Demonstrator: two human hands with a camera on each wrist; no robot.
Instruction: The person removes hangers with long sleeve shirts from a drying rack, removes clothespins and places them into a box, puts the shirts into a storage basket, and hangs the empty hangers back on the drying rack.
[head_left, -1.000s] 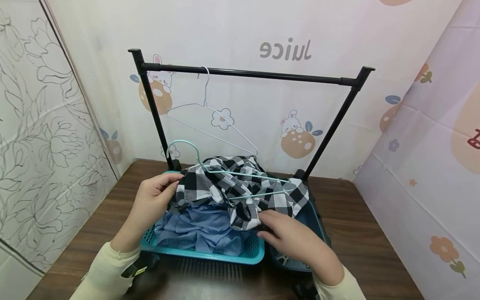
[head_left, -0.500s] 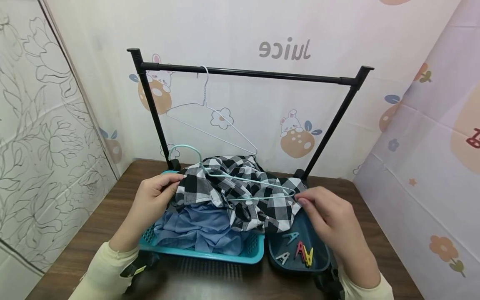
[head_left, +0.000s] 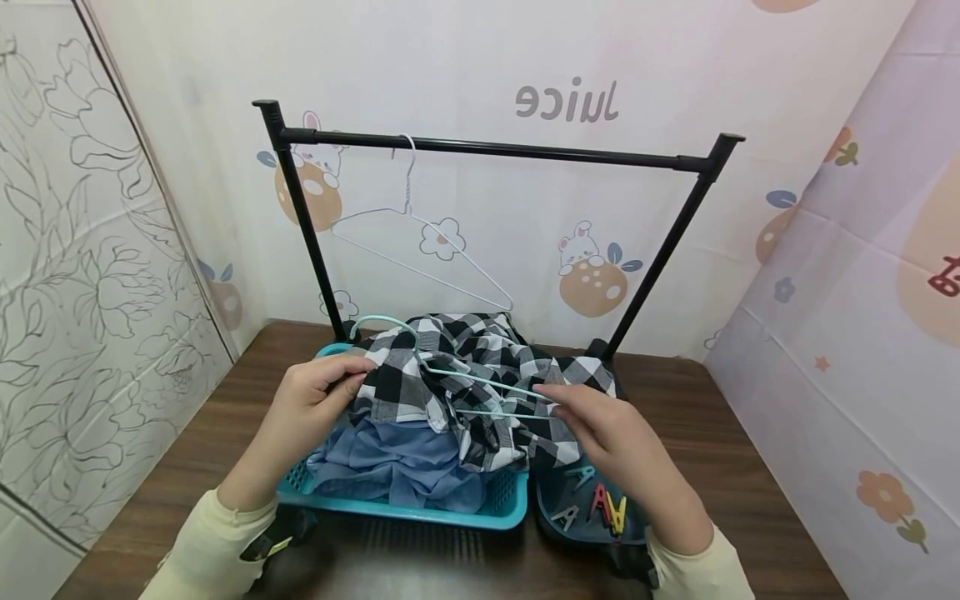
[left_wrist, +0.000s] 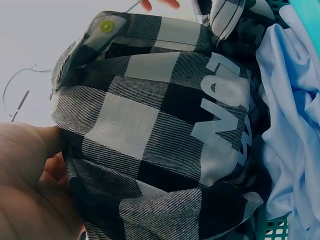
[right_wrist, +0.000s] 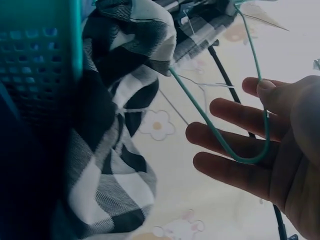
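A black-and-white checked shirt [head_left: 397, 379] lies bunched over the basket, with part of some lettering showing in the left wrist view. My left hand [head_left: 306, 407] pinches its edge between thumb and fingers. A mint-green wire hanger [head_left: 382, 317] leans across the cloth, its hook pointing up to the left; its near left part is hidden in the shirt. My right hand [head_left: 618, 437] holds the hanger's right end. In the right wrist view, thumb and index finger pinch the green wire [right_wrist: 192, 99], while the other fingers extend behind it.
Under the shirt, a teal basket [head_left: 405, 512] holds a blue garment [head_left: 397, 471]. Beside it, a dark blue tray [head_left: 585, 537] contains several clothespins, including a red clothespin [head_left: 599, 504]. A black rack [head_left: 540, 150] stands behind, bearing a white wire hanger [head_left: 412, 162].
My right hand has left the shirt's lower edge and taken the green hanger's right end. The hanger's hook has sunk and shifted slightly right. My left hand stays nearly in place.
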